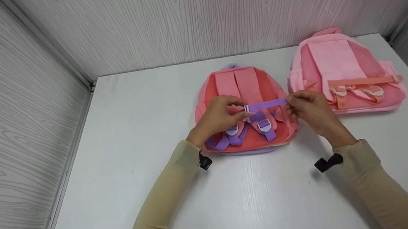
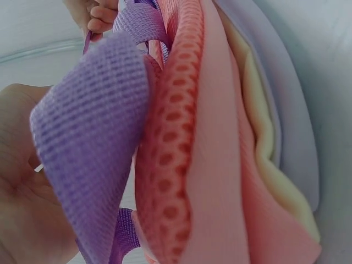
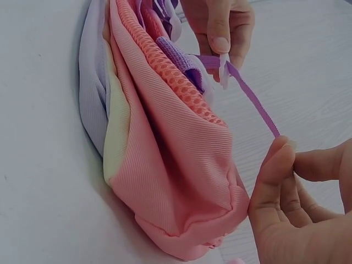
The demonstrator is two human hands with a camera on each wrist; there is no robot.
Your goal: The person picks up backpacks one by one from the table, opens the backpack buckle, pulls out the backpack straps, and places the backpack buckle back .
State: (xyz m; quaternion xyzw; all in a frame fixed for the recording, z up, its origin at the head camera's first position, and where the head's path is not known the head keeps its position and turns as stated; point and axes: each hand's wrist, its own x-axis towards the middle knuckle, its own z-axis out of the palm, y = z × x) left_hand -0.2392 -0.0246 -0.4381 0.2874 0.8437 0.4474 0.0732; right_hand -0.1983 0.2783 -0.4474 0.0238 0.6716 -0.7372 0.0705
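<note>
A small coral-pink backpack (image 1: 248, 81) lies on the table with its straps facing up. Above its back panel, my left hand (image 1: 219, 116) pinches a white buckle (image 3: 223, 71) between thumb and fingers. A purple strap (image 1: 268, 104) runs from this buckle to my right hand (image 1: 313, 111), which pinches its far part between thumb and forefinger. The strap looks stretched nearly straight between both hands. Purple webbing with a white adjuster (image 1: 264, 125) hangs at the lower part of the shoulder straps. Close up in the left wrist view, a purple webbing end (image 2: 93, 137) covers part of the left hand.
A second, lighter pink backpack (image 1: 338, 58) with orange straps lies to the right, close beside the first. Both rest on a white table (image 1: 138, 136). Wood-grain panels (image 1: 179, 22) stand behind the table and along its sides.
</note>
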